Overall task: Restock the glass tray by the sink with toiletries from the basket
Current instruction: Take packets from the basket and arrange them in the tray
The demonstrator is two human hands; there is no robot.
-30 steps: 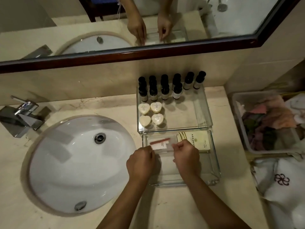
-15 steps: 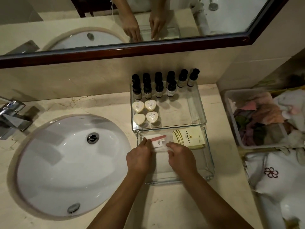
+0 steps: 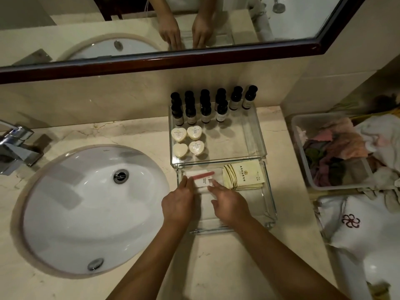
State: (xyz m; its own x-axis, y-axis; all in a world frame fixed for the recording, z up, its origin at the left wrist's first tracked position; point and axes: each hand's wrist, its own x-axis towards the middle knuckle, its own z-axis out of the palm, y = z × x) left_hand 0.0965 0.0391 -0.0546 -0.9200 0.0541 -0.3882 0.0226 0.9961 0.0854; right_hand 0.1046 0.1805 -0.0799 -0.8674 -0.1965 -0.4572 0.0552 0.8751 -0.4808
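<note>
Head view: the person is settling a clear nail-file packet [image 3: 202, 179] flat at the far left of the near glass tray [image 3: 271, 191], right of the sink [image 3: 65, 213]. The left hand [image 3: 178, 201] and right hand [image 3: 229, 205] are lying loosely straight-fingered, fingertips touching the packet's ends and gripping nothing. Next is likely fetching more from the basket [image 3: 337, 187] at the right.

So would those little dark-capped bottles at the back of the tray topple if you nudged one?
Probably. The bottles are tall and narrow, so they likely tip easily. They stand upright in tight rows, so one falling could knock its neighbours. Being small, they are probably light to lift.
</note>
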